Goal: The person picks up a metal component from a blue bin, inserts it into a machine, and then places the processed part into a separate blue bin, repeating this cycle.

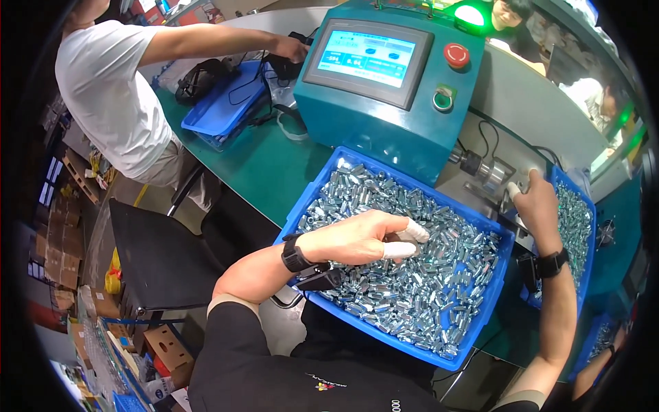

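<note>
My left hand point(364, 237) is over a blue plastic tray point(405, 353) heaped with small silvery elongated metal fittings point(439, 292). White finger covers are on its thumb and a finger, drawn together in a pinch just above the pile; whatever lies between them is hidden. Beside the metal spindle point(495, 175) of a green machine is my right hand point(541, 209), its fingers curled and one white finger cover showing. I cannot make out what those fingers hold. A dark strap with a small device circles each wrist.
The green machine point(371, 120) carries a lit screen point(367, 60), a red stop button point(456, 56) and a green-ringed button point(443, 101). A second blue tray point(575, 233) of fittings stands right. A person in white point(113, 89) reaches across from the left, near a black chair point(161, 257).
</note>
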Demonstrator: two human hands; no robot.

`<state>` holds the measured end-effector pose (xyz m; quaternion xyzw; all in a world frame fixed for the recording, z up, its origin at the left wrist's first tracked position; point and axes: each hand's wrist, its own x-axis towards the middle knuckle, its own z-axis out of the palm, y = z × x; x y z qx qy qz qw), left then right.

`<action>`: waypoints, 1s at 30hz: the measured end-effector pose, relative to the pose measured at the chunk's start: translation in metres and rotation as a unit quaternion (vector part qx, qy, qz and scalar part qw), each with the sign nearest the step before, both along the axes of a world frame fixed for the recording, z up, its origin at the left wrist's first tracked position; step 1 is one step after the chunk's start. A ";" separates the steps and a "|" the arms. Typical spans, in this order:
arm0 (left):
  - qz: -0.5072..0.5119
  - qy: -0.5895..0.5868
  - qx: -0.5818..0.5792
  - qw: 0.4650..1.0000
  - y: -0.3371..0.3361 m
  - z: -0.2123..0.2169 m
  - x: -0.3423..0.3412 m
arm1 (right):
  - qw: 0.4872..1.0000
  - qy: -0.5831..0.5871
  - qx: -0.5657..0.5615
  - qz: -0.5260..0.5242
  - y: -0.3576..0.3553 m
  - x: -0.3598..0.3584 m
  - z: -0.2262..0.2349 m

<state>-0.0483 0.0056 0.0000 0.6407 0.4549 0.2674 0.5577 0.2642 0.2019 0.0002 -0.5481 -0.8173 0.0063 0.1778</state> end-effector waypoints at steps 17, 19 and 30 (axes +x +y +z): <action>0.042 -0.031 -0.042 0.998 -0.002 -0.002 0.000 | 0.966 -0.183 0.112 -0.146 -0.050 0.182 0.005; 0.053 -0.028 -0.063 0.996 -0.003 0.001 0.003 | 0.998 -0.010 0.063 -0.010 -0.066 0.152 0.012; 0.062 -0.057 -0.024 0.996 -0.004 -0.011 -0.016 | 0.942 -0.024 -0.044 0.332 -0.101 0.003 -0.048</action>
